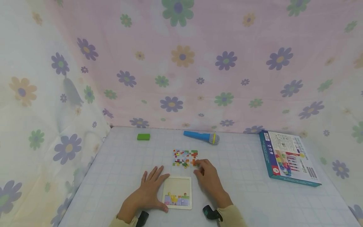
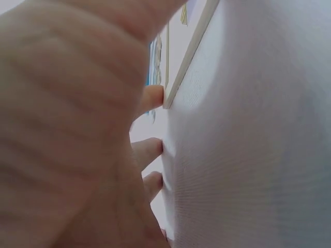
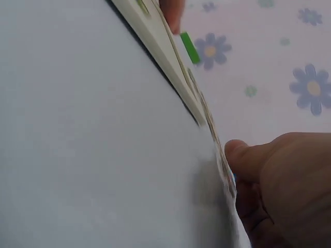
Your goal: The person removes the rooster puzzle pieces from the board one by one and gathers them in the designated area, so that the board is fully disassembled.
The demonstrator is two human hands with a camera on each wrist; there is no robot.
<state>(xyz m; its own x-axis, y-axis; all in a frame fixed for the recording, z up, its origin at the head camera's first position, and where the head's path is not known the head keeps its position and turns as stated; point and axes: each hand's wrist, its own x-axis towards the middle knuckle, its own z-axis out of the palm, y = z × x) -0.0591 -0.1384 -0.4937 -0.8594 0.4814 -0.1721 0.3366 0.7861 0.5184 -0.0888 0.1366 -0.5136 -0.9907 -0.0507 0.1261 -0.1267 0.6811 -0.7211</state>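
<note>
My left hand (image 1: 149, 190) lies with fingers spread at the left side of a small puzzle tray (image 1: 190, 192). Its index finger (image 2: 152, 97) is right at a tray corner, and the thumb reaches the lower left edge. Joined puzzle pieces (image 1: 177, 200) fill the bottom of the tray; its upper part shows bare backing. Beyond the tray lie two rows of loose puzzle pieces (image 1: 185, 153). My right hand (image 1: 210, 178) has bent fingers, fingertips at an orange puzzle piece (image 1: 194, 162) on the near right of that group. Its thumb (image 3: 237, 150) stands apart from the index finger.
A blue toy microphone (image 1: 198, 135) lies at the back of the table, with a green block (image 1: 143, 137) to its left. A flat boxed set (image 1: 292, 157) rests at the right. Flowered cloth (image 1: 181, 78) hangs behind and at both sides.
</note>
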